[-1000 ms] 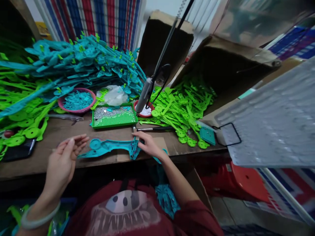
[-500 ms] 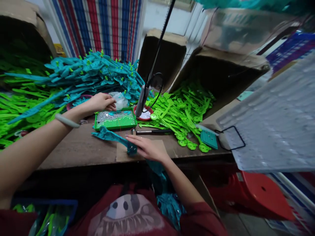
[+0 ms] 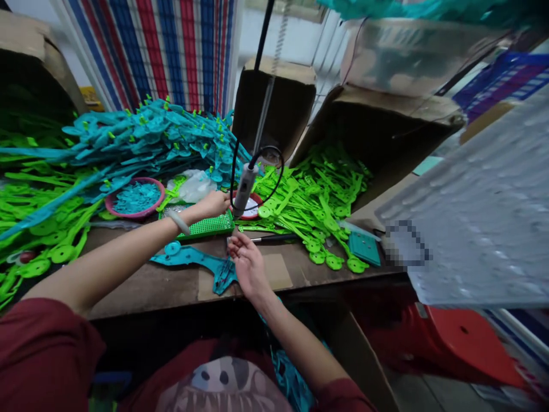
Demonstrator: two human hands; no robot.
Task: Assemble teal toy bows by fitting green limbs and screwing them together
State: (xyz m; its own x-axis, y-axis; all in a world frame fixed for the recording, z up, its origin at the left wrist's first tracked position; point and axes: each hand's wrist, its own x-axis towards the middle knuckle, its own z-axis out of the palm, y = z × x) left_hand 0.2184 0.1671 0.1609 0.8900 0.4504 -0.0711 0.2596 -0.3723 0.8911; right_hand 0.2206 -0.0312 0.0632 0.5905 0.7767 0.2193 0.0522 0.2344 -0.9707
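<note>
My left hand (image 3: 213,205), with a pale bangle on its wrist, is over the far right corner of a green tray (image 3: 210,226) of small metal pieces. Its fingertips are together beside the hanging electric screwdriver (image 3: 245,189) and a red bowl (image 3: 256,200) of white material; what they hold is too small to make out. My right hand (image 3: 250,268) is turned palm up below the screwdriver, fingers curled together, their contents unclear. Against its left side lies a teal plastic part (image 3: 201,257), long and curved, on the bench and a cardboard piece (image 3: 277,272).
Teal parts with green bits form a heap (image 3: 150,137) at the back left. A pink bowl (image 3: 137,197) holds small teal pieces. Green plastic parts (image 3: 295,206) spread from a cardboard box on the right. A black-handled tool (image 3: 274,236) and a teal block (image 3: 363,248) lie nearby.
My left hand has moved right, from above the green tray toward the screwdriver and red bowl. My right hand has turned from palm down on the teal part to palm up beside it.
</note>
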